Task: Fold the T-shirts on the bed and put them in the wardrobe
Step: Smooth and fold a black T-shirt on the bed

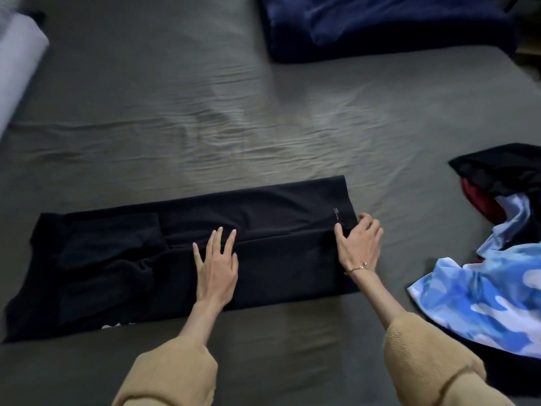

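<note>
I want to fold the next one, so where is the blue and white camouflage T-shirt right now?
In the head view, the blue and white camouflage T-shirt lies crumpled on the grey bed sheet, at the right edge, just right of the right hand.

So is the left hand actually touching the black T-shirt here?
Touching: head view shows the left hand lying flat, fingers spread, on the black T-shirt.

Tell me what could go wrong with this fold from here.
1. The black shirt's left end is bunched around the sleeve; folding over it may lock in a lump.
2. Only the left hand lies flat mid-shirt; as the right hand lifts the right end, the folded flaps could slide open.
3. The pile lies close on the right; a wide swing could snag it.
</note>
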Available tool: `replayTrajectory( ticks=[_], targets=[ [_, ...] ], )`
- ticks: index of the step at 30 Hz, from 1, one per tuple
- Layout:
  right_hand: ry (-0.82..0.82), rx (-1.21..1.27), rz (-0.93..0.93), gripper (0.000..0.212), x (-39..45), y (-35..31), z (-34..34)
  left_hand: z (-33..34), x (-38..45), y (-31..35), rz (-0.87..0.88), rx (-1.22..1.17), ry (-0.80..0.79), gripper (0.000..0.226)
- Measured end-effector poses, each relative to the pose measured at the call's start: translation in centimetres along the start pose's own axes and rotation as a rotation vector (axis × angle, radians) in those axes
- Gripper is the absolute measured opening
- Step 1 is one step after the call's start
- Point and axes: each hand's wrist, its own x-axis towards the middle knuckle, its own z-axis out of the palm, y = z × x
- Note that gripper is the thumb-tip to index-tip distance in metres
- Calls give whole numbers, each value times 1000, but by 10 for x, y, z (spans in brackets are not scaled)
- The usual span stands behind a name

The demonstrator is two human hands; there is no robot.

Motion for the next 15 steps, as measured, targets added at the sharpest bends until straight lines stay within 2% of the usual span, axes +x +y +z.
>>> replayTrajectory(
  ticks=[2, 6, 9, 11, 15],
  targets=[
    [-38, -10, 78, 55, 4, -4, 0, 0, 3, -4, -56, 14, 96, 43],
    [-150, -31, 92, 45, 12, -8, 0, -3, -1, -20, -201, 10, 174, 31],
    [-196, 180, 90, 34, 17, -6, 0, -7, -9, -43, -173, 58, 219, 31],
    [-210, 337, 85, 34, 15, -9, -2, -13, -13, -58, -161, 88, 270, 31],
    [-283, 400, -25, 34, -3, -37, 0, -31, -21, -83, -245, 72, 335, 29]
  ],
)
